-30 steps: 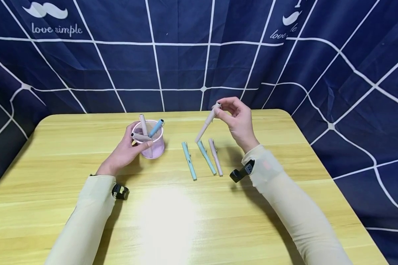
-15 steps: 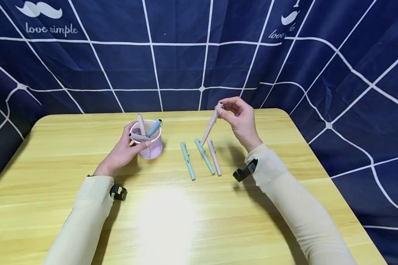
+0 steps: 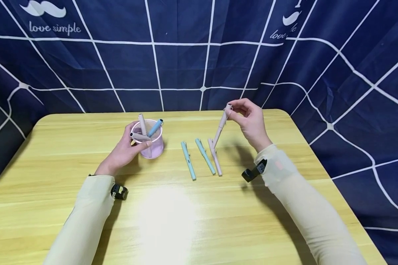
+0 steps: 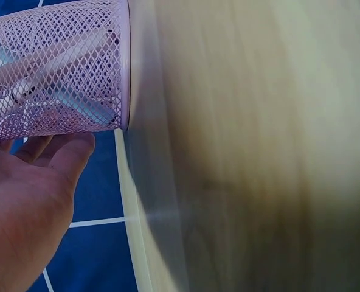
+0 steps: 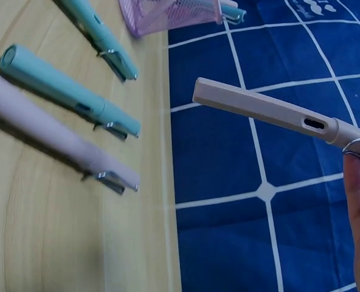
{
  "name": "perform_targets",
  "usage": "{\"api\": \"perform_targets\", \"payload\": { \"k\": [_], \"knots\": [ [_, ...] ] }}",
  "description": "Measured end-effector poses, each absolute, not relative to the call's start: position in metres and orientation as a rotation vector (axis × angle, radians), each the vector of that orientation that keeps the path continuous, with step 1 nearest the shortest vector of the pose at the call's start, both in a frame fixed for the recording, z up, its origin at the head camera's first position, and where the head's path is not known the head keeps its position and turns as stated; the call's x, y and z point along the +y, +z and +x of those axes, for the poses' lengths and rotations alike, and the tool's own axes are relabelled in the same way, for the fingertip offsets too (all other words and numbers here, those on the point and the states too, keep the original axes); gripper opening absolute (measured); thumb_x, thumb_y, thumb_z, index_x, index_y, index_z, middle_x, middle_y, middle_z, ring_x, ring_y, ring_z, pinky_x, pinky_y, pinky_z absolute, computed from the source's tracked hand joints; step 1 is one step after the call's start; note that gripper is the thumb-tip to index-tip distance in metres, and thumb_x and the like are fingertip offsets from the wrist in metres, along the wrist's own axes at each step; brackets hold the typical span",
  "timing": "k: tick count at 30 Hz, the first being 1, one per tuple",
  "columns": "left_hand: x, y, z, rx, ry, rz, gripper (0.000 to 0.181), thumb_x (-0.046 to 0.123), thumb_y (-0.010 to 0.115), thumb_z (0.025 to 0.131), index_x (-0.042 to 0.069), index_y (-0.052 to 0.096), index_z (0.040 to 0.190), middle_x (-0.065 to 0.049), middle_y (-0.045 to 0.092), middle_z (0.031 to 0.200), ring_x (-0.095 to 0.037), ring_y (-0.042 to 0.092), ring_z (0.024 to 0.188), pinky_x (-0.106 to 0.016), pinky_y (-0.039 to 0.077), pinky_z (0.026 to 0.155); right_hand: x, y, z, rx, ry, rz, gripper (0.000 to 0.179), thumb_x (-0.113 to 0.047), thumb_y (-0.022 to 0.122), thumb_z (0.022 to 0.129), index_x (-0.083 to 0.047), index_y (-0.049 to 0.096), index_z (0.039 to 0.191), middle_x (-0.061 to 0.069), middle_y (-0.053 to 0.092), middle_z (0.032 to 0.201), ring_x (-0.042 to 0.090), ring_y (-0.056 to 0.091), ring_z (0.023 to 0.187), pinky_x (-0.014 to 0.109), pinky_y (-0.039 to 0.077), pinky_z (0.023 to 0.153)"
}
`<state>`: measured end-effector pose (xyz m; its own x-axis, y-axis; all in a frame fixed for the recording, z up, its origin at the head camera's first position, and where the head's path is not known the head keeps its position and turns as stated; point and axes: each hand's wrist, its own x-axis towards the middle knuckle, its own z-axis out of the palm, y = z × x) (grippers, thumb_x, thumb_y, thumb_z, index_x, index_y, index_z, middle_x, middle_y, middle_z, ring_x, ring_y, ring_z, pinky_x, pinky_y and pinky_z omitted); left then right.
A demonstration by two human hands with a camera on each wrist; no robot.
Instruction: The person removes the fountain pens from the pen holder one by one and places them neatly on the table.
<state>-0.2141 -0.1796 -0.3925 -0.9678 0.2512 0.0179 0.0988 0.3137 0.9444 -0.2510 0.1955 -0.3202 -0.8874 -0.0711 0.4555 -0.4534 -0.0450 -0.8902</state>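
My left hand (image 3: 121, 151) grips a pink mesh pen cup (image 3: 156, 148), thumb at the near side of the rim. Out of the cup stick a blue pen (image 3: 155, 128) and two pale ones, one upright and one leaning left. In the left wrist view, pens show through the mesh (image 4: 70, 73). My right hand (image 3: 252, 125) pinches a pale pinkish-beige pen (image 5: 259, 109) by its clip end, tilted with the other end down. That pen is raised off the table, and in the head view its lower end overlaps a lilac pen (image 3: 217, 162) lying there.
Two teal pens, a left one (image 3: 188, 162) and a middle one (image 3: 206, 157), lie beside the lilac pen in a loose row on the wooden table (image 3: 86, 221). A dark blue curtain (image 3: 179, 66) with white lines hangs behind the table's far edge.
My right hand has moved to the right with the pale pen, from over the middle teal pen to over the lilac one. The left hand and cup stay put.
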Motion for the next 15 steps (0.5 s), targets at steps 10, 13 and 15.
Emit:
{"api": "perform_targets", "payload": {
  "k": [10,13,15],
  "knots": [
    [-0.179,-0.394,-0.214,2.435,1.739,0.317,0.084,0.024,0.067,0.094,0.016,0.009,0.154,-0.014,0.026,0.154,-0.031,0.021,0.143,-0.052,0.017,0.113,0.215,-0.327,-0.252,-2.077,2.068,0.487,0.017,0.011,0.065,0.087,0.012,0.063,0.104,0.005,0.066,0.088,0.015,0.063,0.078,0.027,0.056,0.072],
    [-0.178,-0.393,-0.213,2.430,1.751,0.324,0.083,0.024,0.067,0.094,0.016,0.010,0.154,-0.014,0.026,0.154,-0.031,0.021,0.142,-0.052,0.017,0.113,0.224,-0.329,-0.253,-2.172,2.073,0.460,0.019,0.008,0.066,0.088,0.013,0.062,0.106,0.007,0.066,0.089,0.016,0.064,0.077,0.028,0.056,0.072],
    [-0.178,-0.393,-0.214,2.428,1.756,0.324,0.083,0.023,0.067,0.094,0.016,0.010,0.154,-0.014,0.027,0.154,-0.031,0.022,0.142,-0.052,0.017,0.113,0.229,-0.332,-0.254,-2.226,2.077,0.443,0.021,0.006,0.067,0.089,0.013,0.061,0.107,0.010,0.066,0.089,0.016,0.065,0.076,0.028,0.056,0.072]
  ]
}}
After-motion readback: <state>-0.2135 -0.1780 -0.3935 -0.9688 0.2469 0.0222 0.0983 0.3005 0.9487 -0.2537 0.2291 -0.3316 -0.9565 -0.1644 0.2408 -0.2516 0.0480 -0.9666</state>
